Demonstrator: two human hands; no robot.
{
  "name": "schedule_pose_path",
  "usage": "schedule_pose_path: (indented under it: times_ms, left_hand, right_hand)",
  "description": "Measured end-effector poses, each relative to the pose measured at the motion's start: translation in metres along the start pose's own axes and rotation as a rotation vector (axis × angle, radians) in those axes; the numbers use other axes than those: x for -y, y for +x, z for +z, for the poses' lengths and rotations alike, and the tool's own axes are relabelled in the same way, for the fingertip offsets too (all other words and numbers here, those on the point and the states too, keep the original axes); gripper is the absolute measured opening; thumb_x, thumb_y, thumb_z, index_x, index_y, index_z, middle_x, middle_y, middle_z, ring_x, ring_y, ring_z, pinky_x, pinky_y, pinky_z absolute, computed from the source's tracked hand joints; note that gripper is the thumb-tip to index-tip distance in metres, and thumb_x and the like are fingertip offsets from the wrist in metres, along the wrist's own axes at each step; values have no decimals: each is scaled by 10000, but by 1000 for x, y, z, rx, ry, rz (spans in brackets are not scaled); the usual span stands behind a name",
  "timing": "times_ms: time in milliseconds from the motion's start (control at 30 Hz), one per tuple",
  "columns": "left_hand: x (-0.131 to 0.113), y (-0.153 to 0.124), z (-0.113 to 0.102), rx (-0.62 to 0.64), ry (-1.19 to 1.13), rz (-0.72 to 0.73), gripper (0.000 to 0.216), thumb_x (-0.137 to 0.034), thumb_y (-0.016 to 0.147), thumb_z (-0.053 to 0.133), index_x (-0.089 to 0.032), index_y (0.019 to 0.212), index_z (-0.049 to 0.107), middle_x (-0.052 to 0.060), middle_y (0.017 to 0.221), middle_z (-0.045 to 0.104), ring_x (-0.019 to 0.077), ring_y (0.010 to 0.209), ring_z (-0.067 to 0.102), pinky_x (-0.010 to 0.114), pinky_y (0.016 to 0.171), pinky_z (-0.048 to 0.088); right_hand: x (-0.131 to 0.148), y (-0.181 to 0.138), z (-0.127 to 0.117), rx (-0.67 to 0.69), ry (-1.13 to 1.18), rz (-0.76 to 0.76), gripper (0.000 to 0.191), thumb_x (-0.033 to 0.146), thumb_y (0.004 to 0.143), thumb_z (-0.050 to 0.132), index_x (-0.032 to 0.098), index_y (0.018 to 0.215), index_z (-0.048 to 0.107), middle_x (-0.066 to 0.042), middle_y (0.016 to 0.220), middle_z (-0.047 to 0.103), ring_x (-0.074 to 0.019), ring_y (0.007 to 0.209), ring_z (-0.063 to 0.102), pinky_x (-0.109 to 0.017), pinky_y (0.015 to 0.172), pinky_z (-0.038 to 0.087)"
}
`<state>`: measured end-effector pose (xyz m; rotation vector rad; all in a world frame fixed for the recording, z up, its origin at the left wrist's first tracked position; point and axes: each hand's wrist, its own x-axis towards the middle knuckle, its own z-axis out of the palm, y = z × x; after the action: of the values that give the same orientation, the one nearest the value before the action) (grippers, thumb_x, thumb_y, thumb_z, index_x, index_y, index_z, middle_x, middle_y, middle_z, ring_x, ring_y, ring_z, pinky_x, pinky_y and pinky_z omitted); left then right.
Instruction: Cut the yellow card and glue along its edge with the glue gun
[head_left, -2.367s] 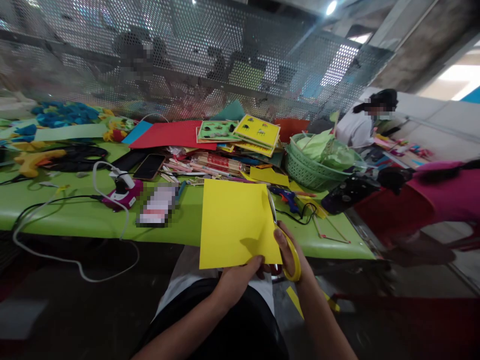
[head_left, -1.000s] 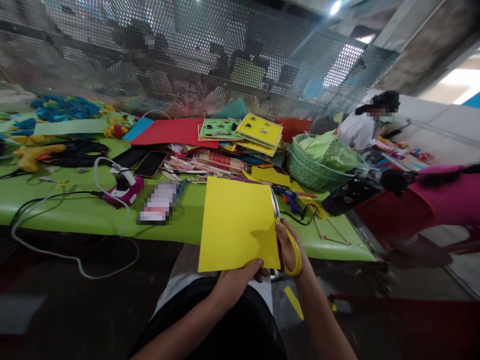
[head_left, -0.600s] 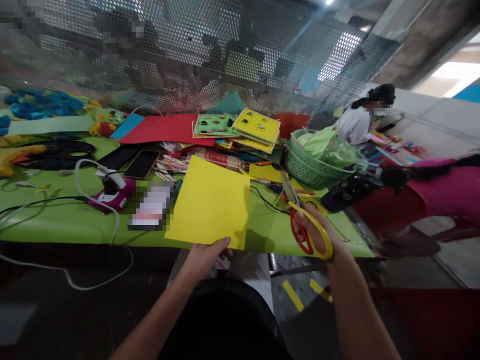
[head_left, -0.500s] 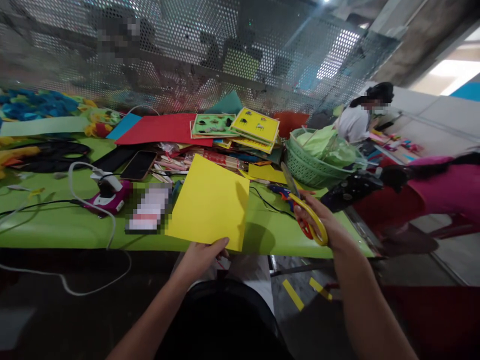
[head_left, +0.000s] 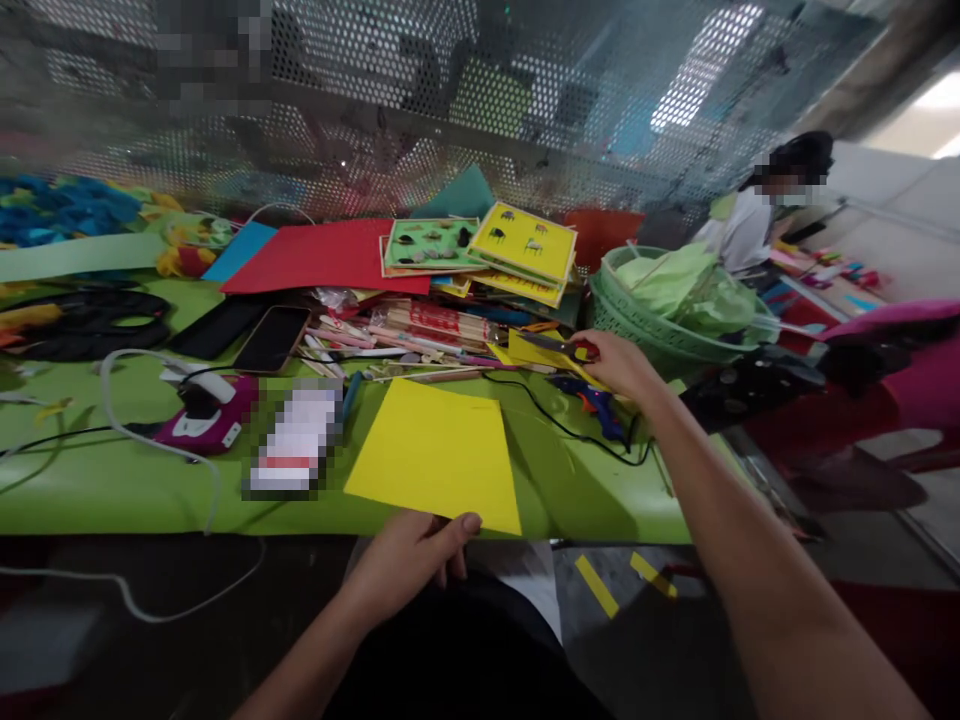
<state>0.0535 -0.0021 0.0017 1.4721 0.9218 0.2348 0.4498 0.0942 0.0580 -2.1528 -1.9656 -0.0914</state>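
Yellow paper sheet (head_left: pixel 439 455) lies flat on the green table (head_left: pixel 112 470), its near edge pinched by the left hand (head_left: pixel 409 555), thumb on top. Well apart to the right, the right hand (head_left: pixel 619 365) is closed around the scissors (head_left: pixel 566 347), laid low over a smaller yellow piece (head_left: pixel 536 350) beside the green basket (head_left: pixel 637 325).

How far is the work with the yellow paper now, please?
Done, it seems: two thin yellow strips lie on the floor, apparently trimmed off. In hand: the left hand pinches the near edge of the yellow sheet, which rests on the green table; the right hand holds scissors out over the clutter, away from the sheet. The sheet itself shows no further cuts.
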Motion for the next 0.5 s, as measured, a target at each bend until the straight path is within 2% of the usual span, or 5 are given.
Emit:
schedule_pose_path:
  times_ms: [133,233,333,433,500]
  left_hand:
    - [-7,-14,-5,246,114,66,503,-567,967,440,-178,984,757,41,724,740,140,591,643,220,562,440]
    - [-20,-28,-16,359,273,237,320,-456,954,548,-257,1071,770,38,893,783,174,794,721,246,719,497]
    - [-28,-36,-31,278,321,349,287,-411,962,570,-347,1198,719,11,1086,772,187,1000,715,280,880,511]
    - [-24,-29,-42,51,417,399,344,-401,980,541,-357,1305,646,6,1292,701,193,1214,630,339,1049,469]
    - [-14,-17,-45,-115,610,424,409,-398,977,543,-330,1378,588,20,1441,600,233,1381,494,450,1181,343]
  right_hand:
    - [-5,27,20,-5,9,-24,491,114,700,670,186,1183,718,-101,1057,735,-246,917,653,-332,809,483]
    - [-8,35,27,-7,27,-18,465,140,809,614,166,1267,688,-113,1105,711,-253,972,658,-365,870,477]
    - [-5,34,25,-35,36,25,449,134,878,553,201,1308,665,-121,1110,697,-306,990,676,-462,885,499]
    - [13,20,18,-87,61,26,435,132,894,540,235,1299,663,-137,1181,683,-386,1094,650,-586,945,484]
    - [34,0,16,-84,122,-52,397,174,934,497,229,1290,665,-127,1254,679,-364,1183,616,-577,1033,449]
